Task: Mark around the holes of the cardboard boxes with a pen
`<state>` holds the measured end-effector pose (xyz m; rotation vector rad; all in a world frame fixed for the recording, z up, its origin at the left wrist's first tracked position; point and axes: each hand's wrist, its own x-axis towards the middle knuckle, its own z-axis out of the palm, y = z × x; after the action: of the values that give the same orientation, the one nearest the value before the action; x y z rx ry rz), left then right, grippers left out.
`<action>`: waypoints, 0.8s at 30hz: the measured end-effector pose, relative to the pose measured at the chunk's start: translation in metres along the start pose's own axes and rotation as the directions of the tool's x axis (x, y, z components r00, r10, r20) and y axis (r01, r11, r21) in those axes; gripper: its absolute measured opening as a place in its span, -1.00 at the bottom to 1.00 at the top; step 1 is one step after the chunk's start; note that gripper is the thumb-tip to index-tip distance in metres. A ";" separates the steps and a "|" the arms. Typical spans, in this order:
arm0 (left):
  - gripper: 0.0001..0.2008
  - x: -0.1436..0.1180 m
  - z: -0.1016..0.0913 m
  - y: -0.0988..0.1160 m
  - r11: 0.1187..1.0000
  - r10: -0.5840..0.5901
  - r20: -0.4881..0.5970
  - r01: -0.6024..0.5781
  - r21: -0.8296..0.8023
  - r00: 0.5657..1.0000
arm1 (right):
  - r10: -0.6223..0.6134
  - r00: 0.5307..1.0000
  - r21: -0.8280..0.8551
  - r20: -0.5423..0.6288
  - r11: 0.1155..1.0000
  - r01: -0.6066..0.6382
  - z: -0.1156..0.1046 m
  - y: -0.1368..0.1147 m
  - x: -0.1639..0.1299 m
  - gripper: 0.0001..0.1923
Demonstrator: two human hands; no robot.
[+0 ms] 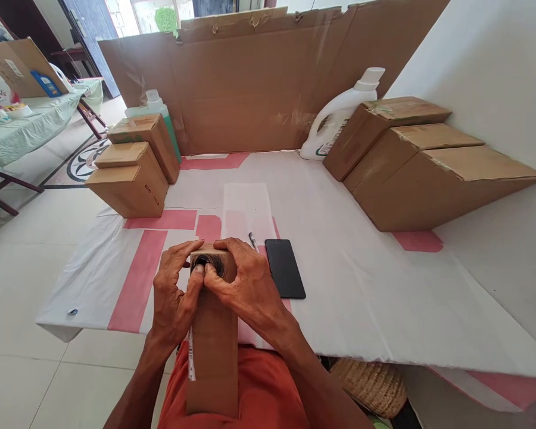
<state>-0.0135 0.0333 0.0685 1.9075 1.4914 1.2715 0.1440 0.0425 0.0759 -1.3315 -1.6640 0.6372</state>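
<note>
A long, narrow cardboard box (214, 345) leans from my lap toward the table edge. Near its upper end is a dark round patch (216, 264), perhaps a hole or a scribbled black mark; I cannot tell which. My left hand (175, 292) wraps the box's left side, its thumb at the dark patch. From the right, my right hand (250, 283) grips the same end, fingers over the top edge and thumb beside the other thumb. Whether something small sits between the thumbs is hidden. A black phone (286, 268) and a pen (253, 241) lie just beyond my right hand.
Cardboard boxes (134, 187) and a green bottle (172, 131) stand at the table's left. Larger boxes (411, 185) and a white jug (335, 116) are at the right by the wall. A tall cardboard sheet (250, 95) lines the back. A woven basket (370, 384) sits below the table.
</note>
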 end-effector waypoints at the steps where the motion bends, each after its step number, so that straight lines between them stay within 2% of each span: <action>1: -0.68 0.000 -0.001 -0.001 1.000 0.000 0.001 0.000 0.002 1.000 | 0.002 1.000 -0.005 0.000 1.000 -0.002 0.001 0.000 0.000 -0.75; 4: -0.69 0.001 -0.003 -0.004 1.000 -0.012 0.015 0.012 -0.022 1.000 | -0.008 1.000 0.015 -0.030 1.000 0.008 0.006 0.003 -0.001 -0.76; 6: -0.70 0.001 -0.004 -0.006 0.998 -0.033 0.023 0.035 -0.058 0.999 | 0.011 0.999 0.090 -0.034 0.996 -0.008 0.009 0.006 -0.003 -0.75; 10: -0.72 0.001 -0.006 -0.012 0.988 -0.095 0.030 0.098 -0.119 0.995 | 0.153 0.987 0.346 0.042 0.925 -0.158 0.003 0.021 -0.009 -0.51; 12: -0.73 0.000 -0.008 -0.014 0.984 -0.126 0.019 0.128 -0.125 0.992 | 0.238 0.969 0.384 0.062 0.891 -0.243 -0.010 0.035 -0.013 -0.48; 15: -0.74 -0.002 -0.012 -0.019 0.981 -0.168 -0.029 0.164 -0.107 0.985 | 0.336 0.942 0.233 -0.012 0.917 -0.324 -0.037 0.066 -0.023 -0.54; 18: -0.73 -0.005 -0.016 -0.024 0.972 -0.217 -0.067 0.209 -0.109 0.974 | 0.322 0.938 -0.068 -0.130 0.941 -0.332 -0.057 0.104 -0.036 -0.49; 21: -0.73 -0.007 -0.018 -0.027 0.963 -0.256 -0.097 0.245 -0.115 0.962 | 0.306 0.946 -0.382 -0.107 0.866 -0.323 -0.055 0.135 -0.048 -0.43; 24: -0.70 -0.008 -0.018 -0.026 0.962 -0.267 -0.116 0.257 -0.096 0.957 | 0.343 0.939 -0.549 -0.035 0.778 -0.305 -0.040 0.150 -0.056 -0.55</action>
<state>-0.0433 0.0317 0.0544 1.5416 1.6667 1.3279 0.2542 0.0277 -0.0459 -2.0678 -1.7572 0.4055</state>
